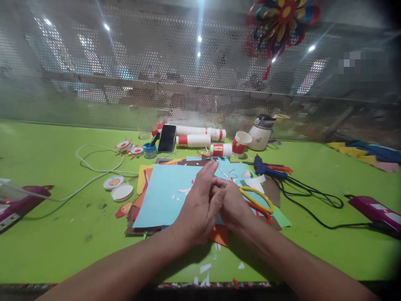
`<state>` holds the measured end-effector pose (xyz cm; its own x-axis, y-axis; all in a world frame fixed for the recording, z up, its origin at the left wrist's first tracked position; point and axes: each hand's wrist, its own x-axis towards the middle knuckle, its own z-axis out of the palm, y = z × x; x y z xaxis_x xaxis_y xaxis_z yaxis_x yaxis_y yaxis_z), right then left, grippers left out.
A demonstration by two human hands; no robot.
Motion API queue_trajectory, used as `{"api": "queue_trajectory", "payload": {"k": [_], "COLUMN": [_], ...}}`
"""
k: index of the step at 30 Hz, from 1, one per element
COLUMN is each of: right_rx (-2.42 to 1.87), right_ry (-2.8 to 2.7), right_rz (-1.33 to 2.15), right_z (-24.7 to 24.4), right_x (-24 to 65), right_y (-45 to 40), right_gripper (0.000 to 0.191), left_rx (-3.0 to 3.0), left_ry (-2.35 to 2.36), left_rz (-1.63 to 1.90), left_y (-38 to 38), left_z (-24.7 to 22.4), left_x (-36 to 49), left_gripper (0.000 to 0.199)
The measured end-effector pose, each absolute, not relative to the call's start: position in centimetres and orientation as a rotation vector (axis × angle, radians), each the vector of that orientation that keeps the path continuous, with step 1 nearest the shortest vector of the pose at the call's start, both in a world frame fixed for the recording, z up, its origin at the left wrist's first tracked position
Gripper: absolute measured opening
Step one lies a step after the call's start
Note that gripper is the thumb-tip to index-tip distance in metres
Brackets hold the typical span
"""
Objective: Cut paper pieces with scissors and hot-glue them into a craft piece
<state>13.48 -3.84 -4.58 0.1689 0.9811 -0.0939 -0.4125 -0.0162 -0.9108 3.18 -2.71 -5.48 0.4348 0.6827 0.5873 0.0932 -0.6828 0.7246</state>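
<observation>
My left hand [199, 202] and my right hand [233, 200] meet over a stack of coloured paper. The left fingers stretch forward, held close together. My right fingers are curled in against the left palm, and whatever may be between them is hidden. Under the hands lies a light blue sheet [166, 188] with small white and red paper scraps on it. Just right of my right hand rest scissors with yellow handles [258, 198]. A red-orange handle [261, 211] shows below them.
Behind the paper stand a phone [167, 139], a blue jar [150, 150], white paper-cup rolls [193, 141], a red-and-white cup [240, 144] and a kettle [262, 133]. A blue glue gun [269, 169] with black cable lies right. Two white discs [122, 192] lie left.
</observation>
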Motion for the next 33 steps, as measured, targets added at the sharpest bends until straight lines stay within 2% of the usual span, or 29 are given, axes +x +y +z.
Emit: {"api": "queue_trajectory", "payload": {"k": [6, 12, 15, 19, 33], "right_rx": [-1.008, -1.035, -1.068, -1.127, -1.212], "right_ry": [-0.801, -0.869, -0.913, -0.976, -1.026], "right_rz": [1.244, 1.158, 1.096, 1.0, 0.913], "right_z": [-4.0, -4.2, -4.3, -4.1, -4.3], "right_x": [14.0, 15.1, 15.4, 15.3, 15.0], "right_y": [-3.8, -3.6, -3.5, -3.6, -3.7], "right_gripper": [0.022, 0.026, 0.024, 0.019, 0.016], "left_rx": [1.528, 0.981, 1.018, 1.188, 1.16], "left_ry": [0.667, 0.644, 0.684, 0.751, 0.87], "left_rz": [1.317, 1.189, 1.078, 0.956, 0.924], "left_y": [-2.2, -0.4, -0.3, -0.6, -0.3], "left_z": [-4.4, -3.6, -3.5, -3.2, -4.1], "left_x": [3.1, 2.6, 2.4, 2.3, 2.2], "left_gripper": [0.042, 0.029, 0.02, 0.019, 0.021]}}
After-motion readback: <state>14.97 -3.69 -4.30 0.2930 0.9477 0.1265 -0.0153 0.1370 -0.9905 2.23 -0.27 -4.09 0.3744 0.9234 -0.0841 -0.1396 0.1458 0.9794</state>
